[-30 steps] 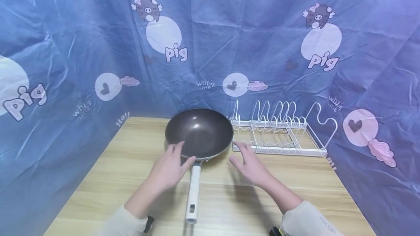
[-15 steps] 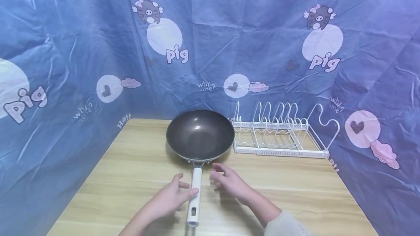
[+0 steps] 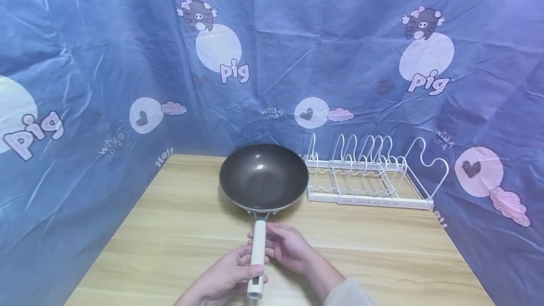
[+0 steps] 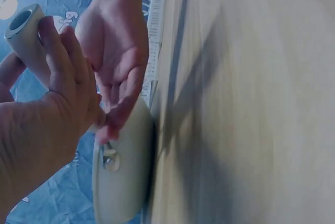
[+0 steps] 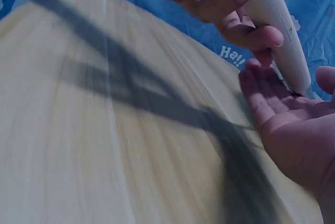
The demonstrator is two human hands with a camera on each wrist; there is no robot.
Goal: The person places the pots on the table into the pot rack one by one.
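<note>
Dark round non-stick wok [image 3: 263, 176] could tip, since left hand [image 3: 227, 277] and right hand [image 3: 289, 248] clasp only its white handle [image 3: 257, 259].

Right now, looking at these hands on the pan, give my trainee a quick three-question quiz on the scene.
1. True or false: the left hand grips the pan handle.
2. Where is the white wire rack relative to the pan? A) to its right B) to its left C) inside it
3. What surface does the pan rest on?

Key: 1 true. 2 A. 3 The wooden table. Extra: the right hand touches the handle nearer the bowl.
</note>
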